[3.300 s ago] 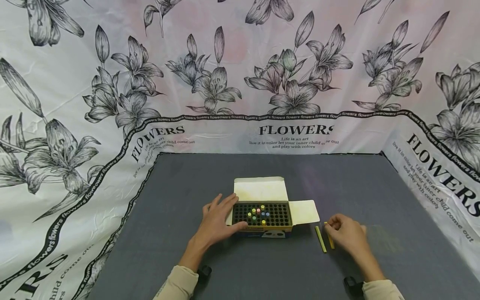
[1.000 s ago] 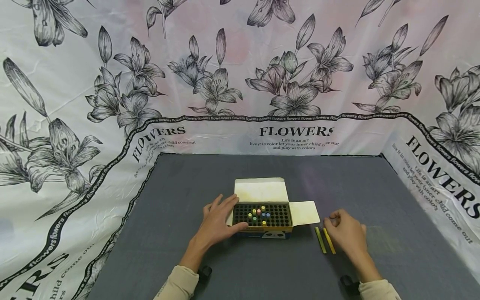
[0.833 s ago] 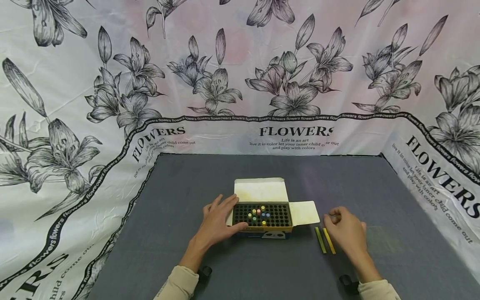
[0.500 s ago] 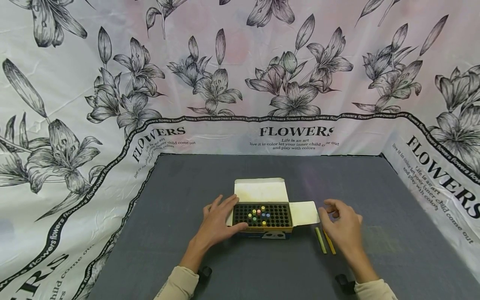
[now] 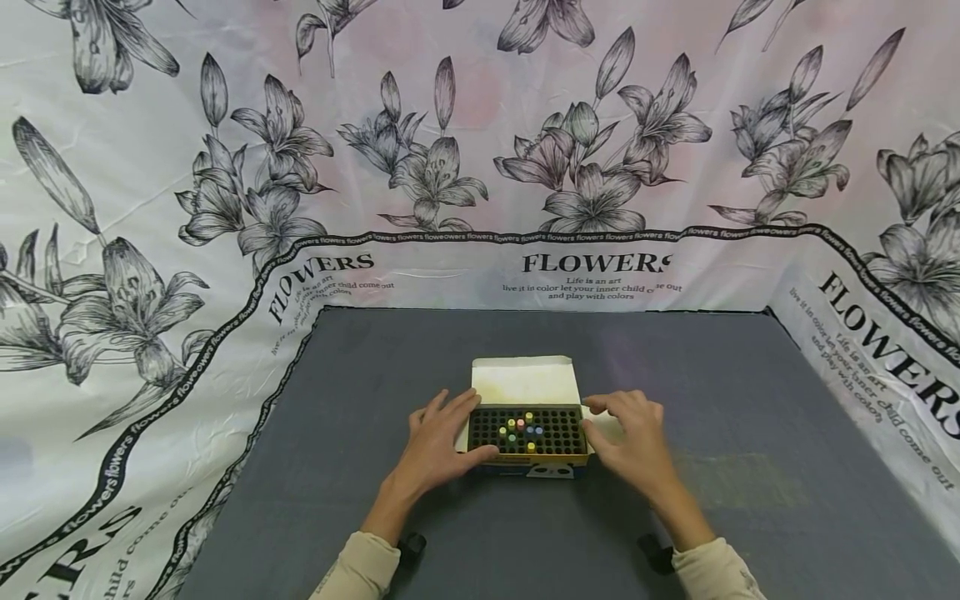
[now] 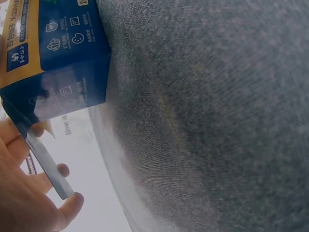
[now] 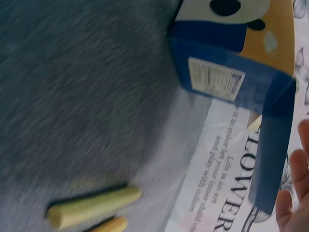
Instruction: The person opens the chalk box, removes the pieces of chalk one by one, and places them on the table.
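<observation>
An open chalk box [image 5: 517, 458] stands on the grey table, with a black holed tray [image 5: 558, 433] holding several coloured chalk sticks upright. My left hand [image 5: 431, 446] holds the box's left end, thumb along the front edge and fingers towards the back corner. In the left wrist view, its fingers lie around the side flap [image 6: 48, 166]. My right hand [image 5: 633, 437] is at the right end over the right flap [image 7: 273, 159], thumb and forefinger apart, nothing visible between them. A yellow-green chalk stick [image 7: 94, 207] and a yellow one [image 7: 112, 224] lie on the table, hidden in the head view.
The box's white lid [image 5: 525, 379] is folded back behind the tray. A flower-printed cloth [image 5: 450, 275] rises as a wall along the table's back and sides. A faint yellowish smear [image 5: 750, 482] marks the table on the right.
My right hand has left the two loose chalk sticks and moved left to the box's right end, its thumb and forefinger spreading. My left hand and the box have stayed put.
</observation>
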`<state>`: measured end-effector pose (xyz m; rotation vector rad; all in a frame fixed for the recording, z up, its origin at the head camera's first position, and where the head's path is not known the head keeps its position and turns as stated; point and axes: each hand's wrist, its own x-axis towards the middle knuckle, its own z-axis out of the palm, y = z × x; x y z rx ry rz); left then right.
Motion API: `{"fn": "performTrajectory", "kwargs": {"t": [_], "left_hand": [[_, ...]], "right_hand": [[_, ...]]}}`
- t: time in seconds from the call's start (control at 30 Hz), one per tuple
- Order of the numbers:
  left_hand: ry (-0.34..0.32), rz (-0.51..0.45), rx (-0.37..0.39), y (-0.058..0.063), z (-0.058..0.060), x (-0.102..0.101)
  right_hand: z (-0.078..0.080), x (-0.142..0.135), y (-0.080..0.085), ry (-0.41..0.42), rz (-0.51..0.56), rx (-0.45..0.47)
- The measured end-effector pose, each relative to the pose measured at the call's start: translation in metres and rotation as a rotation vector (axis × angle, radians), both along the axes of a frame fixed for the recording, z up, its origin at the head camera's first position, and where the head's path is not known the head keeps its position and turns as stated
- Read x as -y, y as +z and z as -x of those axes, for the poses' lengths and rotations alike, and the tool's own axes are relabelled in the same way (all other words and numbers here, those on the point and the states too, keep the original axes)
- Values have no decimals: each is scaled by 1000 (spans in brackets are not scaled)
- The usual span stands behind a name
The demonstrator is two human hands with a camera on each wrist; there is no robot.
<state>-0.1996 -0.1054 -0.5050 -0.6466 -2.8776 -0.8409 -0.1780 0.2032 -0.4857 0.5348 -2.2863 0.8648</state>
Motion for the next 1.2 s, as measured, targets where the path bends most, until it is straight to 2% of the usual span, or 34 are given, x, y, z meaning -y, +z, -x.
{"fn": "performTrajectory", "kwargs": {"t": [0.17,0.33,0.53,0.63,0.87,1.2], "left_hand": [[0,-8,4,0,0,0],[4,-7,5,2,0,-1],[6,-7,-1,2,0,-1],[4,-11,-4,1,-1,-1],[8,-16,-10,-1,-2,-1],[5,-11,-12,-2,-1,0]], "right_hand": [[4,15,0,50,-99,45],[6,29,-4,48,-206,115],[7,43,-5,38,-249,240],[7,48,-5,34,-252,266],[8,51,-6,16,-230,270],[8,48,-12,54,-147,197]]}}
